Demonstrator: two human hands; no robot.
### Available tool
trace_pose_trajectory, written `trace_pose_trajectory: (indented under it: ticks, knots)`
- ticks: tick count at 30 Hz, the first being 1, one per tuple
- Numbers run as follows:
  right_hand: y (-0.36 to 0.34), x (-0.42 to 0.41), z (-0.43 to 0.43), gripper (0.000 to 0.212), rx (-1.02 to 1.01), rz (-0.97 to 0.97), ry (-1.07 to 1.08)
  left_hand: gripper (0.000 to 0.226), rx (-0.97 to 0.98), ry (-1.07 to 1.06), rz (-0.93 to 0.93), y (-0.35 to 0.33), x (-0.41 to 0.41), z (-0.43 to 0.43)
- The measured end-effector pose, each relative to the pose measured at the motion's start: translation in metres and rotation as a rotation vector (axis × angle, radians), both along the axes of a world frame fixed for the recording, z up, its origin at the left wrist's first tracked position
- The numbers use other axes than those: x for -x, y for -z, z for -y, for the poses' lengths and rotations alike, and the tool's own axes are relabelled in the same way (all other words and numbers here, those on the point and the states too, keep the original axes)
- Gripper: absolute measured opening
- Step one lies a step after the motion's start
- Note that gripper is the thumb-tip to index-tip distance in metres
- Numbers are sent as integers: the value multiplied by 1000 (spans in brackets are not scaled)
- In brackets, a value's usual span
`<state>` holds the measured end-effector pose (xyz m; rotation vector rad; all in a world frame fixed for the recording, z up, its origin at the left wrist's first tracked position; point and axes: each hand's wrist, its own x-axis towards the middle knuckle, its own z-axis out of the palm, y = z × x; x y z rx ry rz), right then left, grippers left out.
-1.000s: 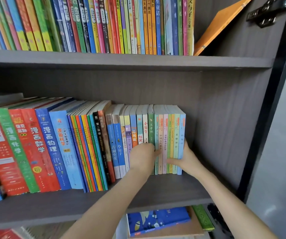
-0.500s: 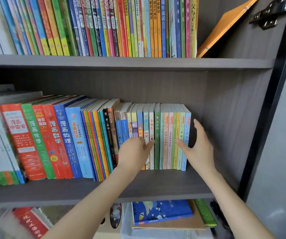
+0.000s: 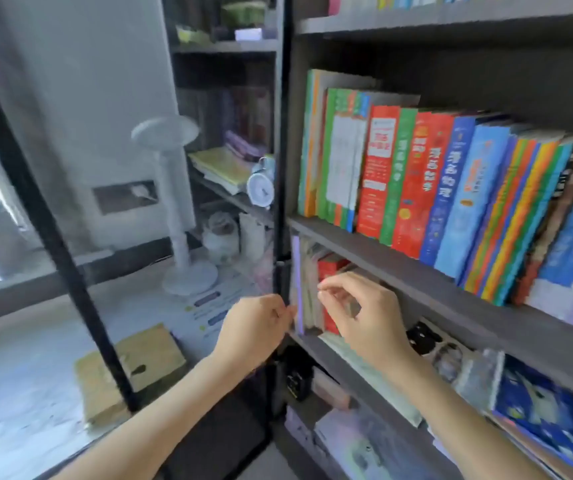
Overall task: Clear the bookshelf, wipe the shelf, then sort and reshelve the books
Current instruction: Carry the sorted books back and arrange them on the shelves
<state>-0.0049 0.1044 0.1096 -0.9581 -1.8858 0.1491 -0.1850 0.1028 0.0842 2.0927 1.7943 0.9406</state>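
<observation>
The grey bookshelf (image 3: 416, 271) fills the right half of the view. Its middle shelf holds a tight row of upright books (image 3: 444, 188) in red, green and blue. At the left end of the shelf below stand a purple-spined book (image 3: 297, 282) and a red book (image 3: 328, 268). My left hand (image 3: 254, 327) has curled fingers whose tips meet the purple spine; blur hides whether they pinch it. My right hand (image 3: 357, 313) hovers in front of the red book, fingers loosely curled, nothing in it.
A black cabinet frame (image 3: 280, 168) stands just left of the books. Beyond it are a white desk lamp (image 3: 174, 209), a small alarm clock (image 3: 261, 188), and a yellow-green block (image 3: 129, 372) on the desk. Flat-lying books (image 3: 548, 414) fill the lower shelf at right.
The view has swung left and down. Both hands left the right-hand books on the middle shelf and dropped to the left end of the shelf below.
</observation>
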Motion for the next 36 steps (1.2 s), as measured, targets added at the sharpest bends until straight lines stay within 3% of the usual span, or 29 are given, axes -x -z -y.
trace_pose_trajectory:
  ticks: [6, 10, 15, 20, 25, 31, 33, 36]
  knots:
    - [56, 148, 15, 24, 236, 85, -318, 43, 205, -396, -54, 68, 157, 65]
    - [79, 237, 31, 16, 333, 195, -459, 39, 253, -535, -96, 90, 247, 94]
    - [99, 356, 37, 25, 444, 233, -480, 38, 257, -608, -149, 100, 365, 93]
    - [108, 462, 20, 8, 606, 177, -374, 38, 255, -573, -109, 106, 475, 75]
    - [116, 512, -10, 11, 794, 170, -148, 35, 266, -534, -36, 113, 543, 51]
    - [170, 514, -26, 22, 1142, 194, 241, 31, 426, -331, 71, 146, 534, -9]
    - [190, 511, -23, 29, 1209, 293, 317, 29, 532, -232, 121, 161, 514, -33]
    - [215, 505, -32, 48, 1140, 541, 453, 30, 712, -118, 160, 190, 488, -69]
